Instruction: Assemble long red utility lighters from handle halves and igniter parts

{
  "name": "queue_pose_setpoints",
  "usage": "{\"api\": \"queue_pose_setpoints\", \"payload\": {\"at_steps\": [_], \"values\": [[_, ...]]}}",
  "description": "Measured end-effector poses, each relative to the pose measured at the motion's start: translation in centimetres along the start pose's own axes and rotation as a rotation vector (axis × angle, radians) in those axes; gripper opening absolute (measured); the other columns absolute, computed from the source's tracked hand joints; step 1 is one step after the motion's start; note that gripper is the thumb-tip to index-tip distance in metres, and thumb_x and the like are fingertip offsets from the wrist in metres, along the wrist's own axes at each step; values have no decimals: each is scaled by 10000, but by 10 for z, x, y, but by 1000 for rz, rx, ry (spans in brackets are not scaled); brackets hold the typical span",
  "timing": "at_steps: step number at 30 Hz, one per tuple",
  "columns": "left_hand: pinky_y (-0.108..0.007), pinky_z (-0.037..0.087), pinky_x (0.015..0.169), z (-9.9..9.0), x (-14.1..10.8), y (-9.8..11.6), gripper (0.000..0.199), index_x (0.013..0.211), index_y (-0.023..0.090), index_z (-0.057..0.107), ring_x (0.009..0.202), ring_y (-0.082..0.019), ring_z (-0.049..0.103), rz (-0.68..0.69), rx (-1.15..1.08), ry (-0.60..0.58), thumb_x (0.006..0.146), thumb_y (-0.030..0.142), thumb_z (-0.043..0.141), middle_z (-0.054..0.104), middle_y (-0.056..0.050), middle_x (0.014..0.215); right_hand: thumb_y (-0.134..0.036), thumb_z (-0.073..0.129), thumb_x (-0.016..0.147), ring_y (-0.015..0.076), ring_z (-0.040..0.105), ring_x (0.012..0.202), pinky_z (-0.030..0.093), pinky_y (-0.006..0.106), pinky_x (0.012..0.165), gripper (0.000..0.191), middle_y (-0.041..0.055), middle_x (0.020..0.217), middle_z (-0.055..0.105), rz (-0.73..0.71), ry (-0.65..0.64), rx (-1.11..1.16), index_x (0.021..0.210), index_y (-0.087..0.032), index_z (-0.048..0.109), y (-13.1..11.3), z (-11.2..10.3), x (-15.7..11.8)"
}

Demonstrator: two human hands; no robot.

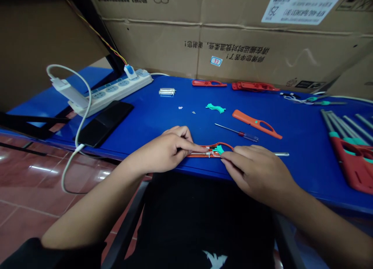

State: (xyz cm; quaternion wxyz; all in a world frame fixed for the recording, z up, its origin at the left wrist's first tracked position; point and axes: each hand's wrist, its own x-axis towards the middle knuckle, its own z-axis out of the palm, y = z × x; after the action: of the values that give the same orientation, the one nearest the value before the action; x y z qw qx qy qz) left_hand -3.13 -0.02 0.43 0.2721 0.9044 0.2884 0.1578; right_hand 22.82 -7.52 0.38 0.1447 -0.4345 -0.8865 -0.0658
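An open orange-red casing half (199, 154) lies at the table's front edge with small metal and white parts inside. My left hand (173, 146) rests over its left end, index finger stretched out and pressing on the parts, the other fingers curled. At the casing's right part, my right hand (258, 170) pinches a small green piece (219, 149) between thumb and finger. A metal rod (281, 154) sticks out to the right from behind my right hand. Behind the hands lie a screwdriver (237, 132) and an orange casing half (256, 123).
Green pieces (215, 108), tiny parts (194, 112), metal cylinders (167, 91) and red casings (255, 86) lie farther back. A power strip (112, 91) and black phone (106, 123) are left. Red lighters (357, 164) are stacked right. A cardboard box (163, 40) stands behind.
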Motion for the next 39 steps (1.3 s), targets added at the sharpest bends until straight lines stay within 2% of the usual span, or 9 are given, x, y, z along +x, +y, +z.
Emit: {"api": "queue_pose_setpoints", "payload": {"at_steps": [3, 6, 11, 15, 24, 28, 32, 36, 39], "values": [[-361, 432, 908, 0, 0, -1, 540, 1245, 428, 669, 976, -173, 525, -6, 8, -13, 915, 50, 470, 564, -18, 1013, -276, 521, 972, 165, 607, 676, 434, 314, 652, 226, 13, 747, 668, 60, 12, 169, 961, -230, 742, 14, -14, 1], [-365, 437, 921, 0, 1, -2, 531, 1261, 426, 659, 1011, -178, 529, -25, -10, -18, 928, 65, 457, 561, -20, 1078, -347, 546, 946, 179, 639, 740, 483, 320, 686, 240, 46, 859, 703, 240, 102, 183, 984, -221, 747, 52, -28, 3], [-355, 456, 923, 1, -1, -1, 457, 1337, 371, 609, 1023, -182, 548, -12, -7, 28, 981, 151, 427, 571, -32, 1118, -596, 553, 839, 277, 652, 868, 535, 426, 757, 575, 124, 1072, 670, 485, -173, 59, 1224, -192, 690, 125, -29, 0], [-349, 468, 931, 1, -3, 0, 460, 1489, 334, 423, 1050, -190, 561, -60, -5, 76, 1030, 295, 414, 603, -37, 1145, -655, 575, 777, 279, 651, 897, 538, 426, 794, 677, 137, 1141, 650, 566, -236, 96, 1253, -185, 682, 144, -17, 2], [-317, 499, 901, 1, -3, 0, 409, 1376, 278, 549, 1042, -188, 614, -133, -37, 171, 1008, 438, 471, 655, -35, 1200, -464, 683, 727, 244, 649, 790, 517, 389, 730, 287, 63, 893, 702, 517, -86, 119, 877, -228, 748, 134, -17, 13], [-321, 492, 885, 1, -3, 2, 374, 1308, 243, 606, 1006, -193, 623, -157, -38, 287, 1018, 423, 455, 671, -47, 1116, -390, 706, 756, 226, 663, 856, 514, 370, 793, 234, 53, 974, 717, 305, 30, 241, 916, -221, 736, 95, -28, 27], [-317, 480, 905, -2, -3, 10, 350, 1261, 207, 642, 1019, -190, 614, -140, 15, 455, 1032, 369, 431, 663, -63, 1112, -308, 716, 776, 193, 662, 884, 514, 318, 797, 259, 49, 1012, 716, 65, -104, 440, 1011, -202, 739, 52, -24, 45], [-327, 465, 987, -6, -6, 14, 350, 1294, 222, 624, 1119, -195, 600, -97, 39, 336, 1007, 376, 497, 643, -62, 1229, -270, 707, 789, 201, 653, 924, 501, 328, 848, 278, 66, 1027, 714, -8, -186, 436, 1050, -180, 741, 35, -12, 53], [-351, 465, 1013, -6, -8, 11, 544, 1375, 242, 561, 1167, -222, 580, -89, 56, 168, 884, 443, 681, 607, -66, 1301, -285, 691, 807, 205, 647, 920, 498, 334, 831, 278, 70, 1022, 710, -13, -204, 415, 1060, -182, 739, 34, -8, 53]]}}
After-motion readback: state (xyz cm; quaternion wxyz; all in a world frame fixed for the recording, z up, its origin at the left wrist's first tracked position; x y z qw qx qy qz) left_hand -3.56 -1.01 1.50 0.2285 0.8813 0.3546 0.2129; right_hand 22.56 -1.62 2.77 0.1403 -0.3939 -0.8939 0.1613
